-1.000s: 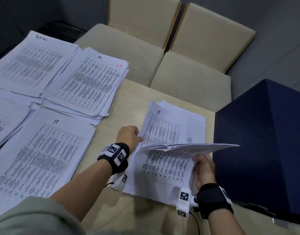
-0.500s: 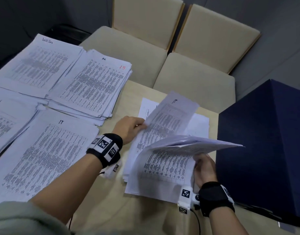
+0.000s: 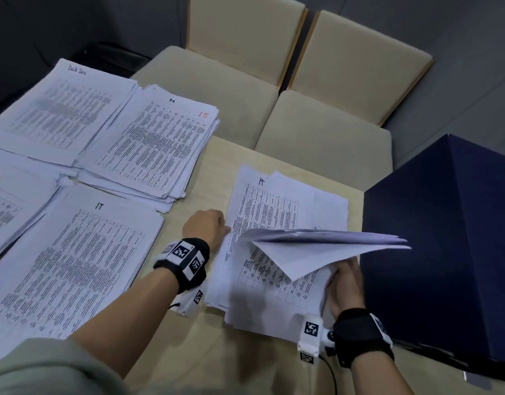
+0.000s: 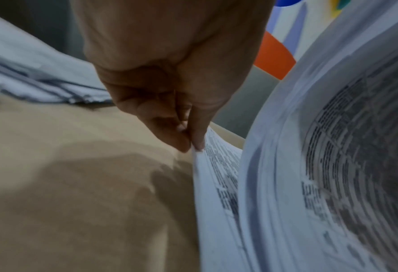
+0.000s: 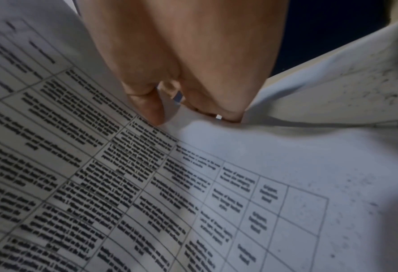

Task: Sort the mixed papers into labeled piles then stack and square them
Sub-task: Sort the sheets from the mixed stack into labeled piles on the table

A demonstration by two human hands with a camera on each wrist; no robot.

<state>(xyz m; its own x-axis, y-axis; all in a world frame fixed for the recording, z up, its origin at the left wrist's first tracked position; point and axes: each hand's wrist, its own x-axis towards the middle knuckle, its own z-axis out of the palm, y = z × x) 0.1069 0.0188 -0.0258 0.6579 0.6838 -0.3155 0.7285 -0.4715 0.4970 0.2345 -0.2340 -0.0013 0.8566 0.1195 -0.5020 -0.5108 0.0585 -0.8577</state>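
Observation:
The mixed pile [image 3: 277,297] lies on the table [image 3: 188,352] before me, its top sheet [image 3: 268,209] hand-marked "IT". My left hand [image 3: 227,228] pinches that sheet's left edge; the left wrist view shows thumb and forefinger [image 4: 194,145] closed on the sheet [image 4: 218,165]. My right hand [image 3: 341,276] grips a lifted bundle of sheets [image 3: 325,240] by its right edge and holds it fanned up over the pile. In the right wrist view my right hand [image 5: 193,114] curls into the papers [image 5: 239,174], its thumb on a printed page. A sorted "IT" pile [image 3: 83,252] lies to the left.
More sorted piles sit at the back left: one with a red "15" [image 3: 157,143], another [image 3: 60,109] behind it, and one [image 3: 6,201] at the left edge. A dark blue box [image 3: 445,238] stands right beside my right hand. Beige chairs [image 3: 316,132] stand beyond the table.
Half a second ago my left hand had an "IT" sheet tilted up off the pile; now an "IT" sheet lies low on it, pinched at its left edge. The right hand's bundle stays raised.

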